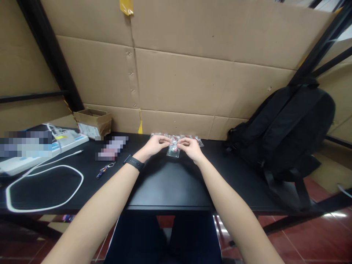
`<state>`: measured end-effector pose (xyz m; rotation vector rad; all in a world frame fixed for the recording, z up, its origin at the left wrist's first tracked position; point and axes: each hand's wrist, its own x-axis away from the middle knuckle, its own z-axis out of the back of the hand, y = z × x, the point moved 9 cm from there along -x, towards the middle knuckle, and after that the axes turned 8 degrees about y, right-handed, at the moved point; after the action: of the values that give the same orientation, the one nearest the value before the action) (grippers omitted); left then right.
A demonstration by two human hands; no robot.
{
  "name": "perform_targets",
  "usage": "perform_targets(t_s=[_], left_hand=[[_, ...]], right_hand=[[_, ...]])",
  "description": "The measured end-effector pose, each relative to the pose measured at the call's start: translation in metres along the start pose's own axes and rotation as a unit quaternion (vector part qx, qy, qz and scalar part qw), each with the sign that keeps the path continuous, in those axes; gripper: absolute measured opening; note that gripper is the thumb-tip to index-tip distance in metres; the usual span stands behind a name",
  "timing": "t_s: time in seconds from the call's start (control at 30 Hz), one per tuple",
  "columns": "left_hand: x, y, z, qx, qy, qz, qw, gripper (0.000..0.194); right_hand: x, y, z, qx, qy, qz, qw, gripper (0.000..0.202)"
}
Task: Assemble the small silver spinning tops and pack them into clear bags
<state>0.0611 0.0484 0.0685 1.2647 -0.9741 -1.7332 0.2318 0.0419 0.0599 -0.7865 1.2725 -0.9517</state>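
Observation:
Between my two hands is a small clear plastic bag (173, 151) with something red and white inside, too small to name. My left hand (156, 145) pinches its left side with thumb and fingertips. From the right, my right hand (191, 147) pinches the other side in the same way. More clear packets (198, 140) with red bits lie just behind both hands, at the back of the black table (170, 187), partly hidden by the fingers. A dark watch sits on my left wrist.
A black backpack (297, 121) stands on the right. To the left are an open cardboard box (95, 121), a keychain (105, 169), a white cable (79, 183), a white power strip (68, 145) and blurred items. A cardboard wall (178, 84) rises behind the table.

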Motion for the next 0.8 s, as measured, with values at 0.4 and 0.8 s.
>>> perform_targets(t_s=[0.4,0.8], left_hand=[[0.001,-0.007,-0.001,-0.088,0.000,-0.004,0.996,0.020],[0.005,-0.002,-0.008,-0.145,-0.039,-0.041,0.988,0.022]], right_hand=[[0.003,0.006,-0.004,0.014,-0.009,-0.022,1.000,0.026],[0.008,0.008,-0.010,0.032,-0.020,-0.044,0.998,0.030]])
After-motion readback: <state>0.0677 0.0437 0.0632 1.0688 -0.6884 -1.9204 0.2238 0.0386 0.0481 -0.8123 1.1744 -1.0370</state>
